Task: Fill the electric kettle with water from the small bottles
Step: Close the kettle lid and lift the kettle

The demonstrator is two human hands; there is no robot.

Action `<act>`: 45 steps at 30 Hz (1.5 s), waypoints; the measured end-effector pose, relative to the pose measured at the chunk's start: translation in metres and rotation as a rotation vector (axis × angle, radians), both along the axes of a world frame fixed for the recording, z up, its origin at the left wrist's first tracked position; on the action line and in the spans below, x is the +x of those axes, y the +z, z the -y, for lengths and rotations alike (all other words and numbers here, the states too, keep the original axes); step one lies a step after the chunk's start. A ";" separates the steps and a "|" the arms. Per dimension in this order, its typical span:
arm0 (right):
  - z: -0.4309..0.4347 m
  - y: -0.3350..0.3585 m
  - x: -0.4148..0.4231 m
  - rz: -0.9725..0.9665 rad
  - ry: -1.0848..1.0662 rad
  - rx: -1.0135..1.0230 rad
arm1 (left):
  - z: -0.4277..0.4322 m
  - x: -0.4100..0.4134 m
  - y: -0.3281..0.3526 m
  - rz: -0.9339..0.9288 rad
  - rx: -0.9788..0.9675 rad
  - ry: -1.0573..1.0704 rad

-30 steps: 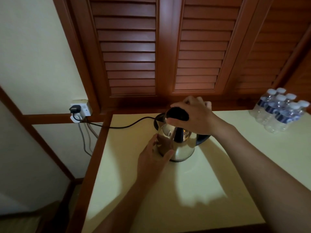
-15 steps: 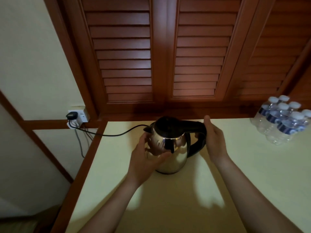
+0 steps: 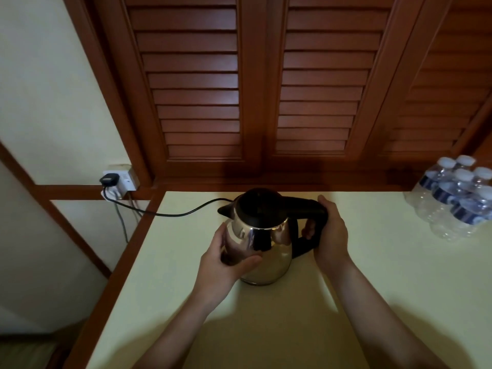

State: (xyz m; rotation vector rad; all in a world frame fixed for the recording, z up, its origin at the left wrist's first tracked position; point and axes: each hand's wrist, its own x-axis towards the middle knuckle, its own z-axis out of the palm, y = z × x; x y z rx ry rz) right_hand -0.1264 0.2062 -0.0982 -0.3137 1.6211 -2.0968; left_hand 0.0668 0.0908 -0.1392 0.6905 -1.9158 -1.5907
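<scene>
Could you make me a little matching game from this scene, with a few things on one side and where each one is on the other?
Things:
1. left hand
2. right hand
3. water bottles
4. plug

Places:
A. in the wall socket
B. on the kettle's black handle
C. far right of the table
D. against the kettle's shiny side

Pairs: 1-D, 2-B, 3-C, 4-A

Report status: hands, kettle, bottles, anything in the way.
Left hand cupping kettle body; right hand on handle. Lid shut. Bottles untouched, far right. Nothing in the way.
</scene>
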 end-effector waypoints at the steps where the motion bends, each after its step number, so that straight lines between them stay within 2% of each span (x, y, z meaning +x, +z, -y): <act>1: 0.000 0.000 0.000 0.009 -0.007 -0.003 | 0.000 0.000 0.000 0.002 0.003 0.003; 20: -0.002 0.015 0.018 0.220 -0.132 -0.092 | -0.010 0.007 0.018 -0.065 0.125 -0.031; 35: 0.015 0.051 0.000 0.126 -0.063 -0.210 | 0.022 -0.015 0.050 -0.150 0.088 -0.038; 45: 0.062 0.050 -0.039 0.184 -0.072 -0.244 | 0.064 -0.052 0.062 -0.168 0.044 -0.065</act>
